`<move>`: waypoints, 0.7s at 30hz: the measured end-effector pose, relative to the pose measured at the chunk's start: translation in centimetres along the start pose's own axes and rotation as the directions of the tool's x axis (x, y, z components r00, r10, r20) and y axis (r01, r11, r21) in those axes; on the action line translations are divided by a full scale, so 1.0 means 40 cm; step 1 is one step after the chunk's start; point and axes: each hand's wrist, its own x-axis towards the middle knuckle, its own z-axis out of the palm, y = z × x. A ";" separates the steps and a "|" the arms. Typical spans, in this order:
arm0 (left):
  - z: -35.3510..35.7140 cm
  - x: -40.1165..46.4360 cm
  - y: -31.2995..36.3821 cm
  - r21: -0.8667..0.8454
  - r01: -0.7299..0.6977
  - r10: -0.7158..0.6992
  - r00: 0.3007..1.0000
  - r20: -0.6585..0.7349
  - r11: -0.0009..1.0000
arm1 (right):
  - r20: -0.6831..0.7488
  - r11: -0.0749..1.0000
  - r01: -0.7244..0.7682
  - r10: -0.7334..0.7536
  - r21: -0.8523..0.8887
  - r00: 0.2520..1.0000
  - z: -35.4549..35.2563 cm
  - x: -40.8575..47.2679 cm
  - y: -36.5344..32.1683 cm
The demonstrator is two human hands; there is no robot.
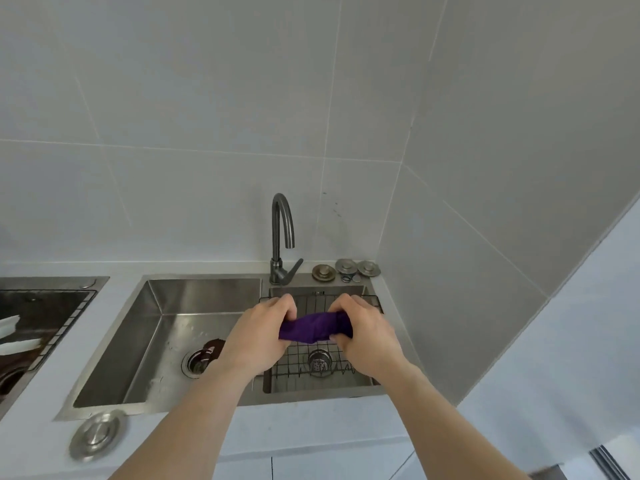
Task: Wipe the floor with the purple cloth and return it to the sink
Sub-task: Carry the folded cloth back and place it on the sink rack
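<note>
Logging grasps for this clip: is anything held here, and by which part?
The purple cloth, bunched up, is gripped at its two ends: left hand on the left end, right hand on the right, above the wire rack.

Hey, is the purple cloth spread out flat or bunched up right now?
Bunched up. The purple cloth is a short rumpled roll gripped at its ends by the left hand and right hand.

Purple cloth (313, 328) bunched, held over sink (194, 292).
Dark purple, twisted into a short roll above the right basin's wire rack.
</note>
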 end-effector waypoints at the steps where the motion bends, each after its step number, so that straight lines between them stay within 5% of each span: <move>1: 0.031 0.047 -0.017 -0.007 0.014 -0.014 1.000 0.015 1.000 | 0.016 1.000 -0.006 0.006 0.012 1.000 0.021 0.038 0.037; 11: 0.310 0.398 -0.156 0.007 0.162 -0.161 0.971 0.175 0.987 | 0.202 0.995 -0.088 0.094 -0.038 0.975 0.223 0.334 0.356; 21: 0.516 0.482 -0.281 0.067 0.261 -0.268 0.903 0.337 0.963 | 0.372 0.985 -0.111 0.154 -0.136 0.915 0.422 0.405 0.476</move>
